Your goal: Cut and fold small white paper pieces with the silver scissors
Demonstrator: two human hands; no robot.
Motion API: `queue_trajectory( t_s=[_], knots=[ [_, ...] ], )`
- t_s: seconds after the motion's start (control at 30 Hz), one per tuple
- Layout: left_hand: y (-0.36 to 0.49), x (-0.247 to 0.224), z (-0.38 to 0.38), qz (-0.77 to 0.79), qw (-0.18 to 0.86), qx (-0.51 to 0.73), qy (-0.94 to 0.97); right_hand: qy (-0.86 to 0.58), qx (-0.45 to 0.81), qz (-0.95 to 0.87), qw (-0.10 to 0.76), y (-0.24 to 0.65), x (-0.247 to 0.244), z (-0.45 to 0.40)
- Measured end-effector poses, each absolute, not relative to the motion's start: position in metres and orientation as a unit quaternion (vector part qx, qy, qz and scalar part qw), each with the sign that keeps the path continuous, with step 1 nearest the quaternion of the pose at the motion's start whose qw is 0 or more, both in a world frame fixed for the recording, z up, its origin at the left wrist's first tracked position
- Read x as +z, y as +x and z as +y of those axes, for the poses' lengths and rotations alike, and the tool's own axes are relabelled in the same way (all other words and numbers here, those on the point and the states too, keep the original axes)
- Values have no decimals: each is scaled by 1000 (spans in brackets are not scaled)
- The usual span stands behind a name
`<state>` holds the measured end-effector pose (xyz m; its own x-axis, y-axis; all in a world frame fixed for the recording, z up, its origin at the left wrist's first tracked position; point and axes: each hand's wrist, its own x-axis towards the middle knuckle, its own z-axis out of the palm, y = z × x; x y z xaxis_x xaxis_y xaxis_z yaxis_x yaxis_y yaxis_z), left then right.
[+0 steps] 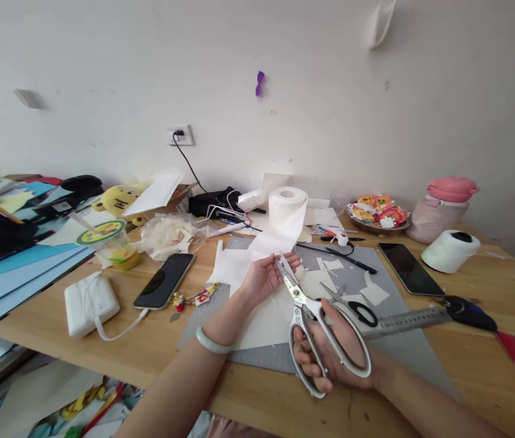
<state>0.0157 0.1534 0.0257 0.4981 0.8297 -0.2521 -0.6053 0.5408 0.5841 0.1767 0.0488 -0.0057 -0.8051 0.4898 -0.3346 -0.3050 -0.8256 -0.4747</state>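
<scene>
My right hand (330, 353) grips a large pair of scissors (299, 297) with white metal handles, thumb in one loop and fingers in the other. The blades are slightly apart and point away to the left. At their tips is my left hand (266, 277), palm up, with thumb and fingers drawn together. Whatever lies between those fingertips is too small to make out. White paper (257, 325) lies beneath on a grey cutting mat (250, 363). Paper scraps (373, 292) and a second pair of scissors with black handles (363, 313) lie to the right.
Behind my hands stands a white paper roll (287, 207). A steel ruler (407, 321), a utility knife (471, 313), a dark phone (410, 267) and a thread spool (451, 250) are on the right. Leftward are another phone (165, 281), a power bank (90, 304) and a lidded cup (123, 258).
</scene>
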Motion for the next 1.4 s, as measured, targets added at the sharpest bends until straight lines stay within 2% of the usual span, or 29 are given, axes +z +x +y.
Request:
queue_trajectory(
  t_s=[0.3, 0.5, 1.2, 1.4],
  knots=[
    [15, 21, 155, 253, 837, 441, 204, -253, 908, -230, 244, 175, -1, 48],
    [15, 20, 155, 267, 833, 437, 210, -276, 914, -199, 219, 173, 6, 48],
    [16, 20, 155, 262, 835, 437, 207, -325, 901, -175, 228, 173, 2, 45],
    [17, 22, 154, 268, 831, 448, 193, -272, 920, -174, 222, 174, -3, 49]
  ],
)
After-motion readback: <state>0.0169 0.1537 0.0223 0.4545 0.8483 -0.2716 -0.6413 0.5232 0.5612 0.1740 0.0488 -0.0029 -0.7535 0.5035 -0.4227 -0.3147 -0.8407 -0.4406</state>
